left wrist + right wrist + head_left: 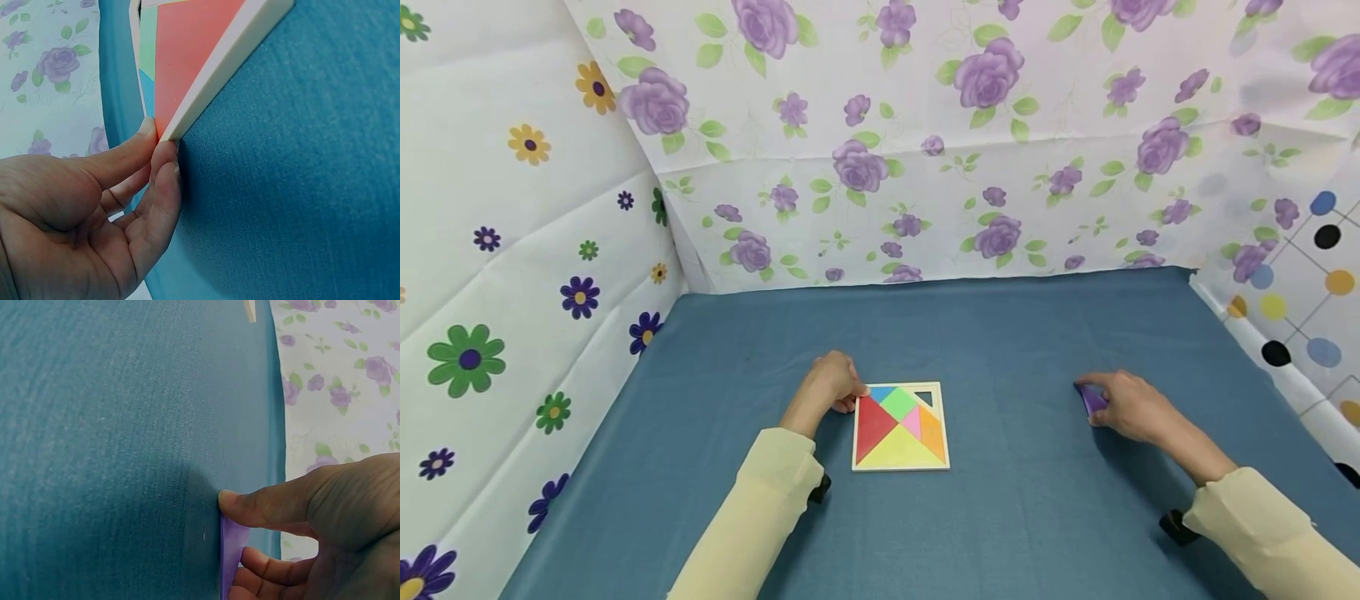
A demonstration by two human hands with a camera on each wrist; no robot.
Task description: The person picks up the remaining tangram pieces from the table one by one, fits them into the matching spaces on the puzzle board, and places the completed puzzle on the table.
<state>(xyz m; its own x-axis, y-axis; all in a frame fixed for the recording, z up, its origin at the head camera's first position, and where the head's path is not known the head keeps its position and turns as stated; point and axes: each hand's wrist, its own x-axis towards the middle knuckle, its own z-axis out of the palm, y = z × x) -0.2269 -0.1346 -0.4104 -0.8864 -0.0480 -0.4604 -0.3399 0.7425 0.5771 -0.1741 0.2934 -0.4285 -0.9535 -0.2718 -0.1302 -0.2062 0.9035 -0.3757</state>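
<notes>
A square tangram puzzle in a pale wooden tray [901, 468] lies on the blue cloth near the middle. Its flat pieces include a red triangle [872, 427], a yellow triangle [901, 450] and a green square [898, 403]; a dark triangular gap shows near its upper right corner. My left hand [833, 379] pinches the tray's upper left corner, thumb on top and fingers at the edge, as the left wrist view shows. Off to the right, my right hand [1131, 406] holds a purple tangram piece [232, 544] between thumb and fingers. Fingers partly hide that piece.
Blue cloth [1000, 517] covers the table. A white sheet with purple roses [857, 167] hangs at the back. Flower-print cloth [467, 360] borders the left side, and dotted cloth [1322, 350] the right.
</notes>
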